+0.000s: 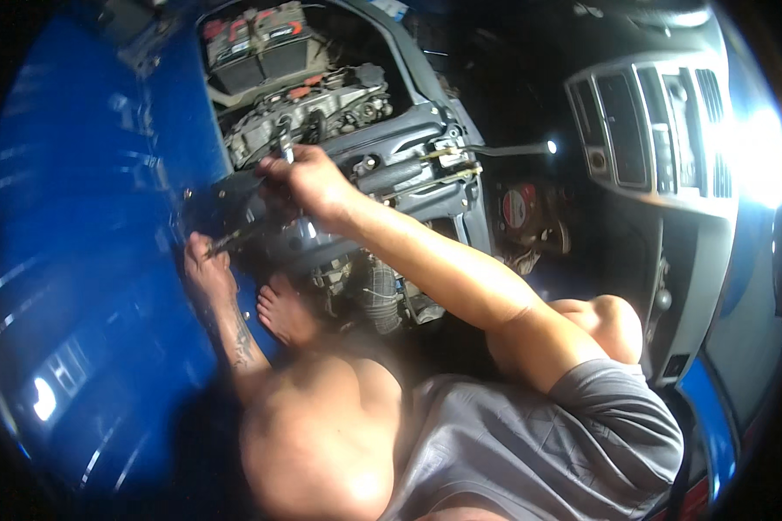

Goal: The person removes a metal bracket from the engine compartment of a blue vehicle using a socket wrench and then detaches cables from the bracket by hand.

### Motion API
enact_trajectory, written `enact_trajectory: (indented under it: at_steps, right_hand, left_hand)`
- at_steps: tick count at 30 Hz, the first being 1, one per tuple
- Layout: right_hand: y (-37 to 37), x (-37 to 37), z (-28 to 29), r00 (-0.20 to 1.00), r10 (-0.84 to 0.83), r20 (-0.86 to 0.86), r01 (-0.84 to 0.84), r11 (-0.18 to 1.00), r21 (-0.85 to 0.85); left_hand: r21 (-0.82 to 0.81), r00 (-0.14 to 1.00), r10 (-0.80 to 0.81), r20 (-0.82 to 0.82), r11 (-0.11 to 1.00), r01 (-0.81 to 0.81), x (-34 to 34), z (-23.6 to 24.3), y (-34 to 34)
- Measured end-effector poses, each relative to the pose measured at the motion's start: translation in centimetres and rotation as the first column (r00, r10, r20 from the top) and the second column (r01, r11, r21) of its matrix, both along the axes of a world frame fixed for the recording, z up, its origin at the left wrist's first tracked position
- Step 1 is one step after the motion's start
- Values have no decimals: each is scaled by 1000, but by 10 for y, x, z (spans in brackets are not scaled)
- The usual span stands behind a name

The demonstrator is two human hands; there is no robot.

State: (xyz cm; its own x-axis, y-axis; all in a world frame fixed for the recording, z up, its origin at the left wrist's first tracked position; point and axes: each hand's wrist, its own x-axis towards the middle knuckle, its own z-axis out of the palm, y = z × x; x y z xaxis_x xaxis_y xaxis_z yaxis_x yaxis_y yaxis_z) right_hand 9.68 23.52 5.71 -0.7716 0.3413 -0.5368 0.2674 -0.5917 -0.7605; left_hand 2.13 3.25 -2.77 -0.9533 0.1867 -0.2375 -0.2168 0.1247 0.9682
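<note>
My right hand (313,182) is closed round a metal tool (287,139), whose shiny end reaches up toward the engine (282,113) in an open bay. Down and to the left, my left hand (208,265) grips a thin dark tool (235,236) that slants toward the middle; I cannot make out its exact kind. That hand lies beside a blue painted panel (78,243). Under my hands is a dark seat-base frame (391,178) with rods and brackets. My bare foot (287,308) rests below, near a ribbed hose (381,291).
A battery (256,56) sits at the top of the bay. To the right are a grey dashboard console (626,130), a pedal area with a round red-labelled item (520,204), a lever (513,149) and a bright lamp glare. My knees fill much of the lower view.
</note>
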Motion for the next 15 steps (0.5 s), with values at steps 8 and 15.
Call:
enact_trajectory:
  at_steps: [8, 15]
  right_hand:
    - [12, 61, 49, 899, 351, 261, -431, 814, 389]
    - [68, 218, 67, 499, 641, 584, -865, 329, 378]
  left_hand:
    - [200, 996, 40, -82, 979, -23, 8, -24, 13]
    - [844, 784, -511, 353, 536, -31, -16, -71, -48]
